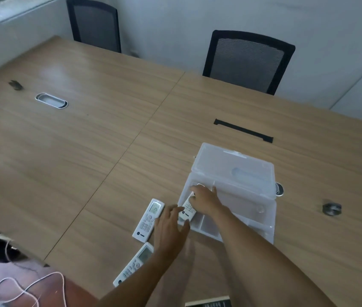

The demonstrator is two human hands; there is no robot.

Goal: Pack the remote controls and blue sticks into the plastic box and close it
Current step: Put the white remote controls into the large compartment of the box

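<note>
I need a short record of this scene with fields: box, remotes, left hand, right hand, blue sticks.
box: clear plastic box on the table, lid open
remotes: one remote in box; two remotes on table, left of the box
left hand: left hand at the box's near-left corner, holding nothing
right hand: right hand placing the remote in the box
blue sticks: none visible

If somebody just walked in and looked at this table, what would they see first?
Probably the clear plastic box near the front of the wooden table, with its lid flipped open. The right hand is laying a white remote into the box's left side, while the left hand hovers at the box's edge. Two more white remotes lie on the table just left of the box, one beside it and one nearer the person.
</note>
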